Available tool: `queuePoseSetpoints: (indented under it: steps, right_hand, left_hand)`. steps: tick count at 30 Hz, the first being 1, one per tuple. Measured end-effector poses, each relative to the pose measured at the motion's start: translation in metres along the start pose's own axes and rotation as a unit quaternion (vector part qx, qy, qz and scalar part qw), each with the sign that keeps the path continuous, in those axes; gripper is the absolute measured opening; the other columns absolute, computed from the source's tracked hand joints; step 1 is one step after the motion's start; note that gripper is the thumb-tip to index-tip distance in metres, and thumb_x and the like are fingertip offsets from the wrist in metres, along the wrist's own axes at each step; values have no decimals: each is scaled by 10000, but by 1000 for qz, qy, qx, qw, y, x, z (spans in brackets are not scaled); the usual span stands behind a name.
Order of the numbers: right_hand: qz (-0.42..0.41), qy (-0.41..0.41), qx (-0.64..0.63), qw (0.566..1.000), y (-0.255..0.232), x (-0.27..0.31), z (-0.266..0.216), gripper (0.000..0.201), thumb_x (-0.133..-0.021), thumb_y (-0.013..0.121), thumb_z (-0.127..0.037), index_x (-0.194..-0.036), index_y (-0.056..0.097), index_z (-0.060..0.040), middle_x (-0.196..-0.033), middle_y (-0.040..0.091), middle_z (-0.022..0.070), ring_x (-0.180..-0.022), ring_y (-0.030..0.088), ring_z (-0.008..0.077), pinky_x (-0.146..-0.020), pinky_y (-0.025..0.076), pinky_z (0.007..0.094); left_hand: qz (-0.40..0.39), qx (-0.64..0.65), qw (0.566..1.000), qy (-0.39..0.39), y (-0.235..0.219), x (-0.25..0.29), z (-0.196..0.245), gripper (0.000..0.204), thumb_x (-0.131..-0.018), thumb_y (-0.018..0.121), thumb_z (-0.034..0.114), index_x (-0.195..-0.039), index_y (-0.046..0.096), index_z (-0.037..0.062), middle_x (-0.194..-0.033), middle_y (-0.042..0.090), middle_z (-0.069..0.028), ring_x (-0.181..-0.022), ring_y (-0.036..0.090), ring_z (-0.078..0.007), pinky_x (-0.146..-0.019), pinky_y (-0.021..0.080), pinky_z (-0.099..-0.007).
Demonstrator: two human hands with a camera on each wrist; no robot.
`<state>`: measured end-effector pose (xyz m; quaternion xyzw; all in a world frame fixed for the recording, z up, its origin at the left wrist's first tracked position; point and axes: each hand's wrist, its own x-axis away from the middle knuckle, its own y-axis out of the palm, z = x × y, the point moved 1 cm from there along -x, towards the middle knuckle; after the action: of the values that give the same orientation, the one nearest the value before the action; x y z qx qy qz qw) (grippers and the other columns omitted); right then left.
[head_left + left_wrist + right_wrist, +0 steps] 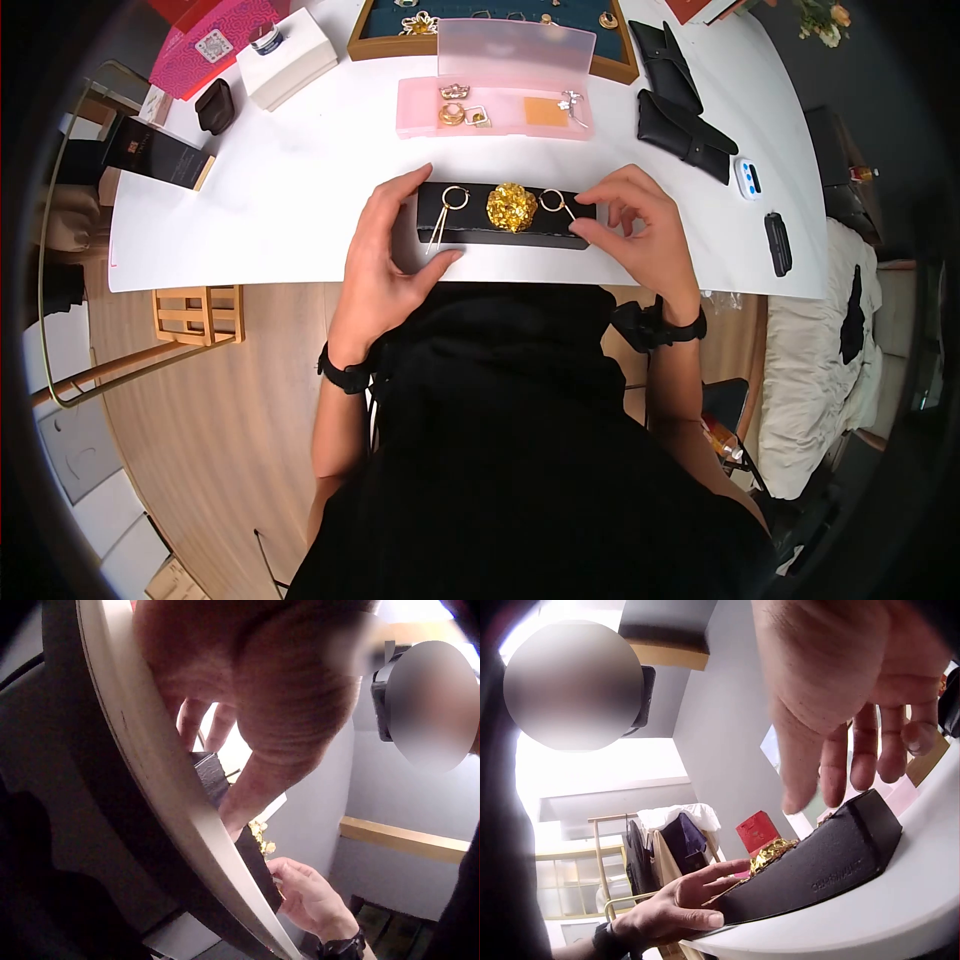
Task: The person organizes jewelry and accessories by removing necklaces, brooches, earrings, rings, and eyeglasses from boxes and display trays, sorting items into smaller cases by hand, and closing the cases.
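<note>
At mid-frame, the left hand (383, 268), fingers apart, brackets a box (472, 214), perhaps steadying it; the right hand (645, 222), fingers parted, adjoins an earring (564, 206).

Jewellery tray (395, 46) cropped by head view's top edge, lettering (837, 877) on black box (802, 860) blurred in right wrist view

Box (480, 238) near table's (250, 220) front edge. On top: ornament (512, 208) mid-length, left earring (445, 208) and right earring (563, 205) flanking. Left hand (385, 265) at left end, right hand (645, 225) at right; fingertip–earring contact unclear. Behind box: case (417, 108), then tray (390, 47). Pouches (690, 138) right of case.
</note>
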<state>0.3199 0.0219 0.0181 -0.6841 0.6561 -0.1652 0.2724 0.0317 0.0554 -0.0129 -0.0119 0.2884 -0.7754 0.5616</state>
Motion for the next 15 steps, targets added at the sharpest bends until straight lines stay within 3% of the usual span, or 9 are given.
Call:
queuePoseSetpoints:
  steps: [2,5,8,12,15]
  right_hand:
    - [11,-33,29,999,-3,1,-9,436,-692,882,-135,-1085,705,-75,-997,606,11,-717,507,112,-606,422,247]
    - [5,-13,44,999,-1,3,-18,566,-660,895,-153,-1174,673,-72,-1066,608,34,-787,547,138,-641,455,262]
    - [-49,1,52,997,-2,4,-6,592,-660,887,-128,-1200,655,-58,-1066,615,50,-796,573,161,-671,485,276]
    - [-61,21,26,998,-1,3,-1,555,-673,867,-71,-1181,648,-28,-1006,615,78,-777,585,170,-692,518,281]
    - [-69,-20,14,997,3,-6,1,553,-663,864,-37,-1171,649,-6,-1020,621,82,-802,597,166,-710,535,275]
  left_hand:
    - [10,7,1000,-4,1,0,-2,758,-706,825,-30,-1393,510,25,-1349,579,-135,-1220,561,-257,-1049,429,-366]
    - [21,0,1000,-1,1,0,-5,734,-721,809,-45,-1389,515,25,-1313,609,-138,-1216,568,-253,-1048,429,-360]
    - [21,4,1000,-13,1,0,-7,726,-722,810,-43,-1384,517,20,-1283,633,-139,-1214,576,-246,-1045,431,-356]
    - [36,43,998,-19,-1,2,-5,746,-709,825,-32,-1384,513,29,-1247,648,-136,-1166,604,-243,-1034,438,-355]
    - [36,39,998,-30,-10,2,-5,748,-705,840,-18,-1378,518,36,-1199,664,-124,-1120,621,-241,-985,473,-353]
